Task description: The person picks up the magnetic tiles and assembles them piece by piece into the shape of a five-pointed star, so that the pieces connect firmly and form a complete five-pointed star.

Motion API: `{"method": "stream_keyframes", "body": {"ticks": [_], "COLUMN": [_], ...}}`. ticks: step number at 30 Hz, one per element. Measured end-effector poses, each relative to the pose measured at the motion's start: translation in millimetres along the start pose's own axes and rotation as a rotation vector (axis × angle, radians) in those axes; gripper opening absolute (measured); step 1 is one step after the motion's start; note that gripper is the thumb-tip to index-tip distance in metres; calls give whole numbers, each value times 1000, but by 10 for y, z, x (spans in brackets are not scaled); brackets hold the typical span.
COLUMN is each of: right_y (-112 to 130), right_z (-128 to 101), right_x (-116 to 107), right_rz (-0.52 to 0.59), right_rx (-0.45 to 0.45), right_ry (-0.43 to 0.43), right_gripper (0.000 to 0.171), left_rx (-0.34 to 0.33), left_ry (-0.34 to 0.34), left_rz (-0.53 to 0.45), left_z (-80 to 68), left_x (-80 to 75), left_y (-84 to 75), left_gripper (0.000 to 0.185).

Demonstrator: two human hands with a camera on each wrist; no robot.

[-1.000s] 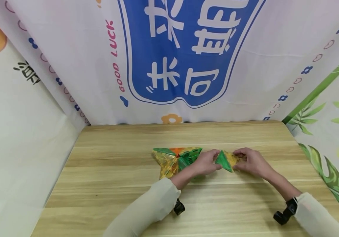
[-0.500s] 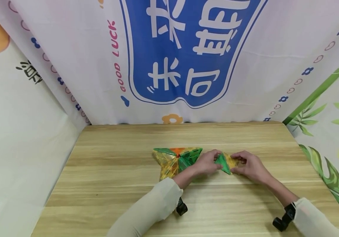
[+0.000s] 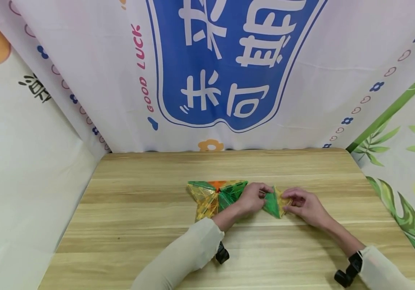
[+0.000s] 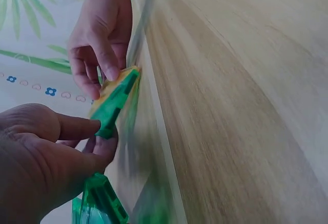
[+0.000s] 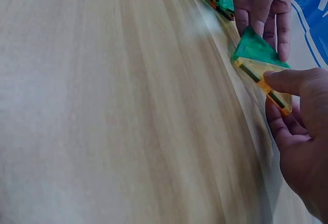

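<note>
My left hand pinches a green triangular magnetic tile between thumb and fingers. A yellow-orange triangular magnetic tile meets it edge to edge, and my right hand pinches that one from the other side. In both wrist views the two tiles form a shallow fold, held close over the table. Just left of my left hand lies a star-like build of joined tiles in green, yellow and orange. My left hand and forearm cover part of its right side.
The wooden table reaches back to a printed cloth, with more cloth at both sides. A black wrist camera sits under the left sleeve, and another black camera is on the right wrist.
The two joined tiles have turned, so their shared edge runs more straight toward me and the green face shows wider. My right hand has come slightly nearer to me; the star-like build has stayed put.
</note>
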State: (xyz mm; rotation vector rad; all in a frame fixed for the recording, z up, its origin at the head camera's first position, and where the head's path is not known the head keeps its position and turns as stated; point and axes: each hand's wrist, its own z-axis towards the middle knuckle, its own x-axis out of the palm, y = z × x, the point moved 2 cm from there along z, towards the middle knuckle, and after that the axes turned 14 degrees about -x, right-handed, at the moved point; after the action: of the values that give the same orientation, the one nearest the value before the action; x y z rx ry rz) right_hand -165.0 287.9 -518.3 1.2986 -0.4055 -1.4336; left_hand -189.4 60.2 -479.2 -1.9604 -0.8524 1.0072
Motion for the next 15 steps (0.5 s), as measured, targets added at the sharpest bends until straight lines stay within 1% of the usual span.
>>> {"method": "stream_keyframes", "body": {"ticks": [3, 8, 10, 15], "right_y": [28, 88, 117, 239], "right_z": [7, 89, 144, 329], "right_x": [-3, -34, -43, -30], "right_rz": [52, 68, 79, 120], "right_rx": [23, 2, -4, 30], "right_ry": [5, 13, 20, 36], "right_gripper": [30, 28, 27, 26], "left_rx": [11, 45, 65, 102], "left_ry": [6, 10, 1, -25], "left_rz": [-12, -18, -7, 23], "left_z": [-27, -105, -139, -221], "left_x": [-40, -149, -210, -418], "left_y": [2, -30, -48, -74], "left_gripper": [41, 39, 36, 34]}}
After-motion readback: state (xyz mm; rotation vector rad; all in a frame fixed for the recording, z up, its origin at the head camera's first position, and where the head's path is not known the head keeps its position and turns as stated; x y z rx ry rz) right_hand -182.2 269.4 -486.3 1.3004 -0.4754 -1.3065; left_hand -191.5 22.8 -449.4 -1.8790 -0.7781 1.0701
